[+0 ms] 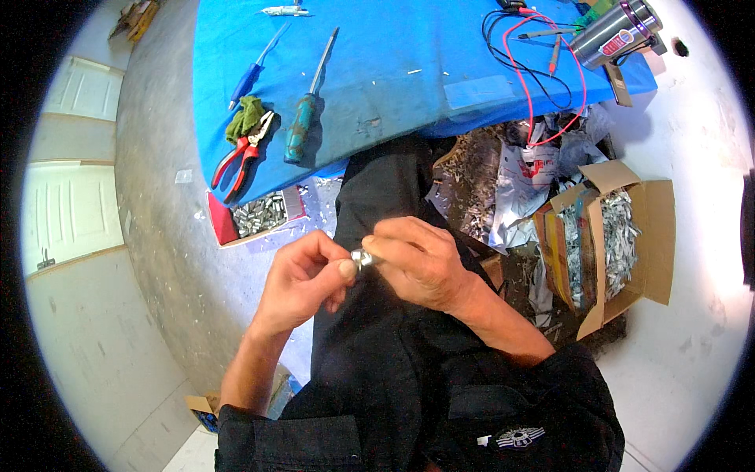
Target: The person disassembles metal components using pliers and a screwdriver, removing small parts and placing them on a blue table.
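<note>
Above my lap, both hands meet at a small shiny metal piece [362, 258]. My left hand [307, 279] pinches its left side between thumb and forefinger, the other fingers curled. From the right, my right hand [422, 263] closes on its other side, and its fingers cover part of the piece. The piece looks short and rounded, but its exact kind is too small to make out. Beyond my hands, pliers with red and black handles [245, 161] and a screwdriver with a teal handle [303, 130] lie on the blue-covered table [377, 79].
A slimmer blue screwdriver [250, 79] and a green cloth [246, 118] lie at the table's left. Red and black test leads [543, 47] hang off its right, beside a steel mug [617, 35]. Below stand a red box of metal pieces [222, 219] and a cardboard box of scraps [657, 236].
</note>
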Action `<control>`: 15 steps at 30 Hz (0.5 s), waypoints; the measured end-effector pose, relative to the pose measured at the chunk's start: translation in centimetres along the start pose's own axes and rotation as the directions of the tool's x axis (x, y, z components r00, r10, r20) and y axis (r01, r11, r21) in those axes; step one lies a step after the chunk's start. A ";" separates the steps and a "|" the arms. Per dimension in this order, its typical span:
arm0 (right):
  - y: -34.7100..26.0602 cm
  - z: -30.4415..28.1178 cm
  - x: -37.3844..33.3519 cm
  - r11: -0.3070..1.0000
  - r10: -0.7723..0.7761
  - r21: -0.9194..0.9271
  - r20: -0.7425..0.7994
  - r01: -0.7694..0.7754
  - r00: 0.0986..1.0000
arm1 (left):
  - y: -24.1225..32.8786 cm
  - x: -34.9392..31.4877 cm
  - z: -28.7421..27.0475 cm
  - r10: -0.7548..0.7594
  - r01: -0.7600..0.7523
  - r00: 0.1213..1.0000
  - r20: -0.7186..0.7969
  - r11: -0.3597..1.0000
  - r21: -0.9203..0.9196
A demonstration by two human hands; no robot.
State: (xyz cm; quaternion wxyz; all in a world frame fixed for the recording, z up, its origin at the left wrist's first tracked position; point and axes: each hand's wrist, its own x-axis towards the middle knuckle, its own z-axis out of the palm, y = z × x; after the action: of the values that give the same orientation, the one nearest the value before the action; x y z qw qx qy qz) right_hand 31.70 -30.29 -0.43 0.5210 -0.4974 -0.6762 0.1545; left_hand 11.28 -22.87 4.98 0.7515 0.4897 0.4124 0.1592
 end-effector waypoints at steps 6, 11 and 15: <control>0.2 0.0 -0.2 0.996 -0.009 -0.085 0.022 0.010 1.000 | -0.1 -0.5 0.9 0.081 -0.025 0.985 -0.155 0.943 0.333; 0.1 0.3 -0.5 0.995 0.041 -0.089 -0.024 -0.043 0.999 | 0.5 -0.6 2.2 0.351 -0.200 0.928 -0.124 0.751 0.630; -0.1 0.4 -0.7 0.993 0.110 -0.045 -0.014 -0.111 0.994 | 0.3 -0.4 2.0 0.366 -0.209 0.924 -0.107 0.722 0.660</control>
State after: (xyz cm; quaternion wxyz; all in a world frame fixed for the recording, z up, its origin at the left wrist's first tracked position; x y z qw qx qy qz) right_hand 31.30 -30.84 -0.89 0.5041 -0.5468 -0.6479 0.1647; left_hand 12.63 -24.18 5.82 0.4534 0.7513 0.4441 0.1810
